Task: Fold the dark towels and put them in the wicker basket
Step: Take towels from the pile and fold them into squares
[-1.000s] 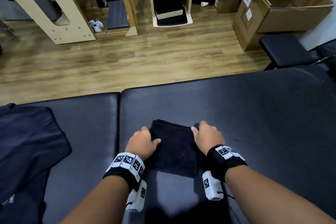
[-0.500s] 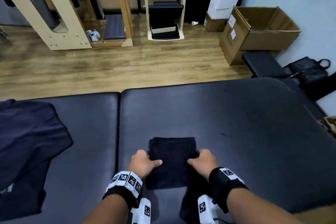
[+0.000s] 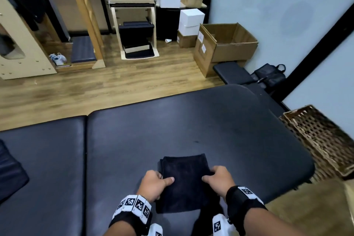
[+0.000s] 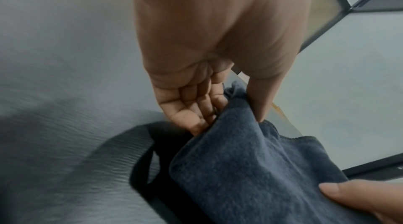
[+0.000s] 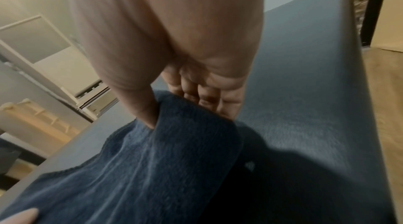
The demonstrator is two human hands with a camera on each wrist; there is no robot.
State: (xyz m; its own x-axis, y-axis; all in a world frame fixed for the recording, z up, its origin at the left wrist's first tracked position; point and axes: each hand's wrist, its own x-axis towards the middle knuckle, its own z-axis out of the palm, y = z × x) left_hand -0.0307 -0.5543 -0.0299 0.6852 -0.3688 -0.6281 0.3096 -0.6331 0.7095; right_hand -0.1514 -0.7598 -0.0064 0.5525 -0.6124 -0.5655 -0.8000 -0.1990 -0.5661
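Both sets of fingers were clamped on the same thing: the left hand (image 3: 154,185) had its thumb on top and its fingers (image 4: 197,107) tucked beneath the left edge of the folded dark terry towel (image 3: 184,180), and the right hand (image 3: 218,181) pinched the opposite edge the same way, thumb over, fingers (image 5: 209,100) under. A moment before, the hands had lain on top of the towel, pressing it flat; now they had it by the sides and its near part had come up off the black padded table (image 3: 191,120), throwing a shadow beneath. That looked to me like folding finished and carrying begun. The towel was a compact rectangle, several layers thick, soft and sagging slightly between the two grips, still over the near side of the table. The brown wicker basket (image 3: 316,140) stood off the table's right end, well apart from the towel.
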